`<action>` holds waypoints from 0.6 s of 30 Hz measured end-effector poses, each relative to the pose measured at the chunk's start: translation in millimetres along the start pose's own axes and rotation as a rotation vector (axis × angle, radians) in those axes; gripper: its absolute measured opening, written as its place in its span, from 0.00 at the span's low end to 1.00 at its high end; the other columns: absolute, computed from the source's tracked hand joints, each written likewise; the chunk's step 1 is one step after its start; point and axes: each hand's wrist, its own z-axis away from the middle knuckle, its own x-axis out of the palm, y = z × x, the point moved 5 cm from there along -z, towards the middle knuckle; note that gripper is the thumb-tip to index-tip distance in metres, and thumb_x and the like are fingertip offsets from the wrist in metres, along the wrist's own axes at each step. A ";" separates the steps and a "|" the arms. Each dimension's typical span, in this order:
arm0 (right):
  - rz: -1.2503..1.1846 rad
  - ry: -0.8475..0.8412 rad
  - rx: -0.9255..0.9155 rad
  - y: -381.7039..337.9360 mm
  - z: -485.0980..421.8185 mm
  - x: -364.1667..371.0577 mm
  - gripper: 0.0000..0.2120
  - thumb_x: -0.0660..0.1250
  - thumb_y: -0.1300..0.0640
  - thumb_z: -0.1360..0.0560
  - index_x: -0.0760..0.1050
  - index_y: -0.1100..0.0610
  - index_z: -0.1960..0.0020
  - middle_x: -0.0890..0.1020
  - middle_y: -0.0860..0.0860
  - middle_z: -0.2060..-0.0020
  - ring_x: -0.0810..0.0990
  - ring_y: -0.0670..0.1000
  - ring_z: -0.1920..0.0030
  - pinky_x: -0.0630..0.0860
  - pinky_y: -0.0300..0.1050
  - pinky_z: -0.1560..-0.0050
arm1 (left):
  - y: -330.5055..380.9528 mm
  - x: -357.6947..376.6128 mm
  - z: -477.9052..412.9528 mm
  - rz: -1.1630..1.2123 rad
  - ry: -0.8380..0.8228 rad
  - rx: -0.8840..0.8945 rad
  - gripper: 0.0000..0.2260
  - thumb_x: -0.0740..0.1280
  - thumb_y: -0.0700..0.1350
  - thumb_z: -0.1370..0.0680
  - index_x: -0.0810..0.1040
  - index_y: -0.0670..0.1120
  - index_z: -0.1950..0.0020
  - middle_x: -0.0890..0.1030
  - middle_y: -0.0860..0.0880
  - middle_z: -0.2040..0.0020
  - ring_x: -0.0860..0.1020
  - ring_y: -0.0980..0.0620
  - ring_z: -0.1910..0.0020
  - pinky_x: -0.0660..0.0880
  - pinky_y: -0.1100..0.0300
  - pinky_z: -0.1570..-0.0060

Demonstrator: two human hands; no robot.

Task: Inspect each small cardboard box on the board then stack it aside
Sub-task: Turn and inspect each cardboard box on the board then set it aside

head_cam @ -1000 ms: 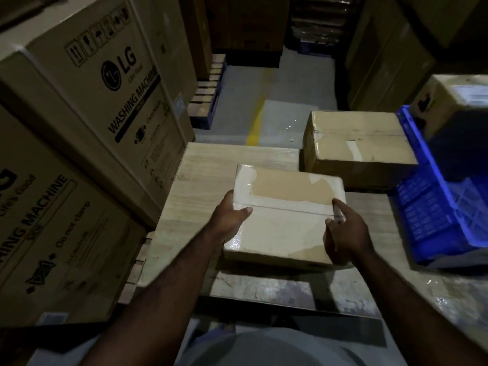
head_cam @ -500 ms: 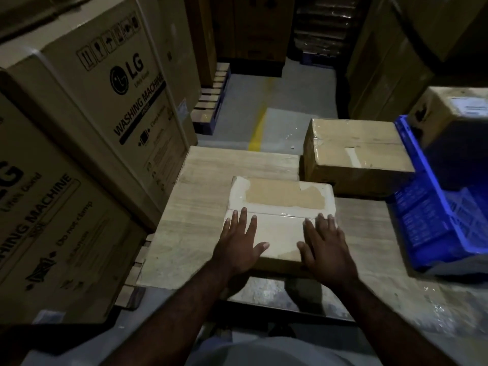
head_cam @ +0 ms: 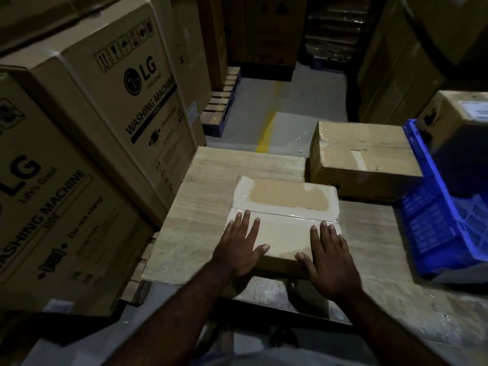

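Left hand (head_cam: 241, 249) palm down, fingers straight and a little fanned, thumb out toward the other hand. Right hand (head_cam: 327, 256) likewise flat, fingers close together, thumb out toward the left. Both forearms bare, reaching in from the near edge of the view.

Directly under both palms: the small cardboard box (head_cam: 285, 204), lying flat, glossy tape over its top, a bare brown patch just beyond the fingertips. Heels of both hands past its near edge.

Under the box, out to the left of the left hand and beyond the fingertips: the pale wooden board (head_cam: 211, 186). Beyond the right hand's fingertips, near the small box: a larger taped box (head_cam: 361, 159). Right of the right hand: a blue plastic crate (head_cam: 443, 228), a carton (head_cam: 459, 114) standing in it. Left of the left hand: stacked washing-machine cartons (head_cam: 105, 101). Far ahead: grey floor with a yellow line (head_cam: 266, 133), a pallet (head_cam: 224, 101), dark stacks of cartons.
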 end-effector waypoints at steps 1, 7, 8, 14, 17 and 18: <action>0.004 -0.002 -0.004 0.2 0.6 0.5 0.42 0.43 0.30 0.17 0.57 0.61 0.16 0.55 0.62 0.18 0.53 0.62 0.17 0.55 0.60 0.20 | -0.4 1.1 0.2 -0.010 0.003 -0.001 0.34 0.47 0.65 0.15 0.39 0.50 0.15 0.33 0.45 0.17 0.32 0.45 0.19 0.34 0.49 0.21; 0.018 -0.030 -0.050 3.0 -0.1 4.2 0.50 0.42 0.23 0.21 0.53 0.62 0.16 0.53 0.63 0.17 0.50 0.62 0.16 0.53 0.62 0.19 | -0.7 7.0 -1.7 -0.049 0.027 -0.030 0.38 0.40 0.71 0.20 0.39 0.51 0.16 0.33 0.45 0.17 0.33 0.46 0.18 0.37 0.48 0.19; 0.022 -0.036 -0.064 3.9 -0.6 4.9 0.51 0.42 0.23 0.22 0.53 0.62 0.16 0.53 0.63 0.17 0.50 0.62 0.16 0.53 0.62 0.18 | -0.6 7.2 -1.6 -0.049 0.022 -0.032 0.40 0.37 0.72 0.22 0.39 0.51 0.16 0.33 0.45 0.17 0.33 0.46 0.18 0.37 0.49 0.20; 0.024 -0.081 -0.153 11.0 -3.7 4.7 0.57 0.40 0.19 0.26 0.49 0.63 0.15 0.49 0.63 0.17 0.47 0.62 0.16 0.48 0.59 0.18 | 3.0 2.0 -0.5 -0.063 -0.004 -0.053 0.39 0.40 0.71 0.20 0.39 0.50 0.15 0.34 0.44 0.17 0.34 0.45 0.18 0.37 0.49 0.20; 0.033 -0.122 -0.175 10.8 -7.4 -3.7 0.58 0.41 0.18 0.27 0.42 0.63 0.15 0.42 0.62 0.17 0.40 0.60 0.16 0.42 0.56 0.18 | 4.7 2.2 -1.7 -0.052 -0.013 -0.065 0.44 0.34 0.75 0.25 0.40 0.50 0.15 0.34 0.44 0.17 0.34 0.45 0.18 0.37 0.49 0.20; 0.035 -0.137 -0.180 10.0 -9.5 -6.8 0.57 0.42 0.19 0.26 0.40 0.63 0.16 0.40 0.62 0.17 0.39 0.60 0.16 0.41 0.56 0.18 | 4.3 2.6 -3.2 -0.047 -0.024 -0.071 0.43 0.37 0.74 0.23 0.39 0.50 0.15 0.34 0.44 0.17 0.34 0.45 0.18 0.37 0.49 0.20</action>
